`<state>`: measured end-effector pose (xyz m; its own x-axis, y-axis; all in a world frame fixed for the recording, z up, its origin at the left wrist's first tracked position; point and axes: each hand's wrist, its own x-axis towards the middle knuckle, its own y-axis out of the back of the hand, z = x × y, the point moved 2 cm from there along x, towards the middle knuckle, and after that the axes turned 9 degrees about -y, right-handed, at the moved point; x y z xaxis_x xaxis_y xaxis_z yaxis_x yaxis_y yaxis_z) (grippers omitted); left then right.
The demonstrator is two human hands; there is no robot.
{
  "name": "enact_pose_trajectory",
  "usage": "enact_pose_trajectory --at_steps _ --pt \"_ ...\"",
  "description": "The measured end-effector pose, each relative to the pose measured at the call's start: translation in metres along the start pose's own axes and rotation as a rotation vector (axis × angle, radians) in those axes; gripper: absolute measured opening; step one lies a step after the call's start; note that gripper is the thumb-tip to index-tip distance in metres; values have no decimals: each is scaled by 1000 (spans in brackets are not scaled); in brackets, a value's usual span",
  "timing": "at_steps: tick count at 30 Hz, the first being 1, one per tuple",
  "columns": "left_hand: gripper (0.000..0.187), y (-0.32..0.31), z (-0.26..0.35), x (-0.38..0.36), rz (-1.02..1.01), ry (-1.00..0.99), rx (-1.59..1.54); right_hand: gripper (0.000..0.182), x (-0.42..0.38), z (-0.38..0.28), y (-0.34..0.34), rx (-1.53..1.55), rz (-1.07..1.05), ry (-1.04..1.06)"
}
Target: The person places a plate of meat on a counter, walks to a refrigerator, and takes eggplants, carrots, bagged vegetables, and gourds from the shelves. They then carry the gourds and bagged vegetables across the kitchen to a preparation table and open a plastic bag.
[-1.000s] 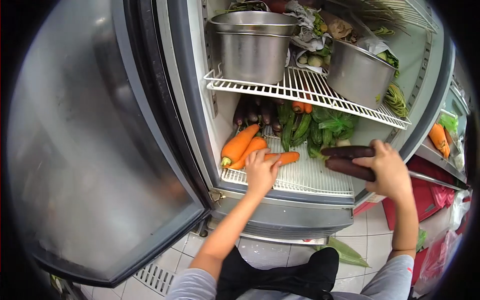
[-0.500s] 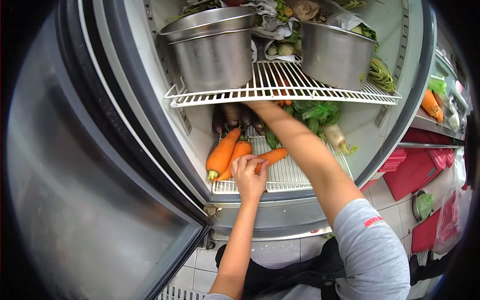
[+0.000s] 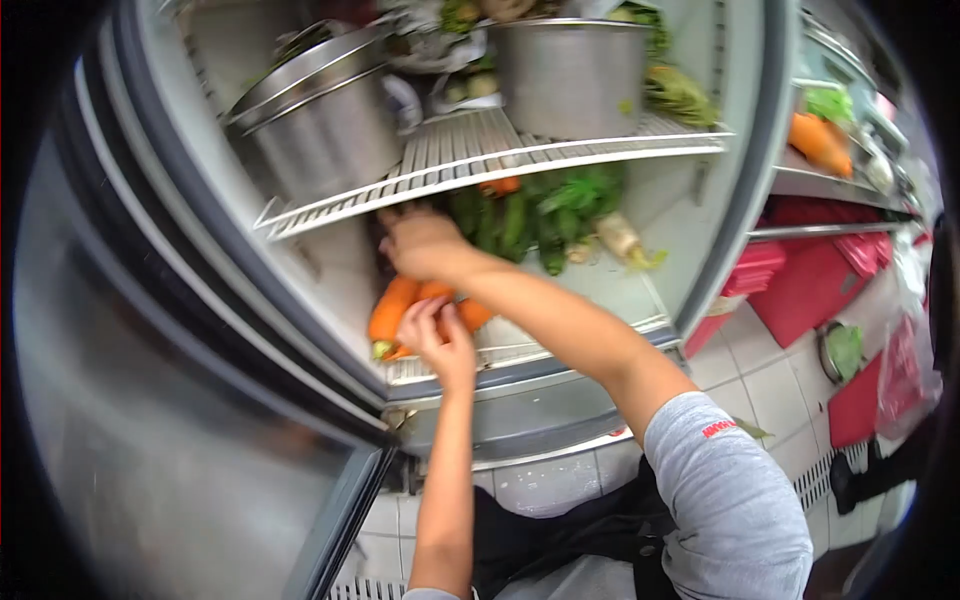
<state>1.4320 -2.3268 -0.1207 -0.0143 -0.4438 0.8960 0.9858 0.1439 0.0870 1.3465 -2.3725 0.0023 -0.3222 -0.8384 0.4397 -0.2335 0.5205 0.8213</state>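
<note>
On the lower fridge shelf (image 3: 620,300), my left hand (image 3: 440,345) has its fingers curled at the near end of a carrot (image 3: 474,314). Other large carrots (image 3: 391,308) lie beside it, partly behind that hand. My right hand (image 3: 425,245) is stretched across above the left one, under the upper rack at the back left. Motion smears its fingers, which are over dark eggplants that are mostly hidden. Long green vegetables (image 3: 512,225) lie to the right of this hand, with a white radish (image 3: 617,238) farther right.
On the upper wire rack (image 3: 460,170) stand nested steel pots (image 3: 325,135) and another steel pot (image 3: 572,80), with wrapped vegetables behind. The open fridge door (image 3: 190,420) fills the left. A counter with a carrot (image 3: 820,143) and red bins (image 3: 815,280) are at right.
My right hand has drawn out from deep under the rack and moved toward the front left, above the carrots. My left hand stays by the carrots. The view has shifted and tilted.
</note>
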Motion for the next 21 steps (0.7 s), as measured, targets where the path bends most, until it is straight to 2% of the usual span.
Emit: enact_pose_trajectory --at_steps 1,2,3,4,5,7,8,9,10,11,12,13,14,15,16,18,20,21 --pt "15 -2 -3 -3 23 -8 -13 56 -35 6 15 46 106 76" --pt "16 -5 -8 -4 53 -17 -38 58 -65 18 32 67 74 142" --pt "19 -6 -6 5 2 -69 -40 53 -99 33 53 140 49 206" --pt "22 -6 -2 23 -44 -127 -38 34 -134 41 99 249 -135 109" --pt "28 -4 8 48 -60 -200 125 28 -166 54 143 232 -157 106" --pt "40 -16 -3 83 -74 -274 375 26 -219 96 223 227 51 -185" --pt "46 -25 -18 98 -82 -276 461 19 -239 121 262 329 275 -303" --pt "51 -35 -40 107 -266 -126 450 16 -250 151 301 222 619 -347" --pt "57 -43 -65 113 -457 20 441 19 -257 180 339 276 801 -416" --pt "58 -56 -95 114 -480 28 437 23 -261 205 374 -40 956 -483" --pt "60 -66 -116 112 -503 35 436 29 -261 248 404 -102 950 -490" --pt "61 -65 -115 115 -572 108 425 36 -258 283 430 -212 857 -580" --pt "57 -51 -74 121 -593 193 457 40 -252 317 448 -323 807 -531" --pt "51 -40 -33 121 -528 135 450 42 -245 334 457 -214 721 -520" --pt "46 -29 4 119 -460 80 445 42 -240 354 465 -221 722 -518" --pt "37 -11 70 104 -695 111 97 42 -234 408 478 -245 626 -732" --pt "35 1 167 92 -1050 167 -149 45 -231 437 485 -268 578 -771" --pt "34 -6 199 85 -1032 -158 -255 47 -228 437 480 -222 575 -808"
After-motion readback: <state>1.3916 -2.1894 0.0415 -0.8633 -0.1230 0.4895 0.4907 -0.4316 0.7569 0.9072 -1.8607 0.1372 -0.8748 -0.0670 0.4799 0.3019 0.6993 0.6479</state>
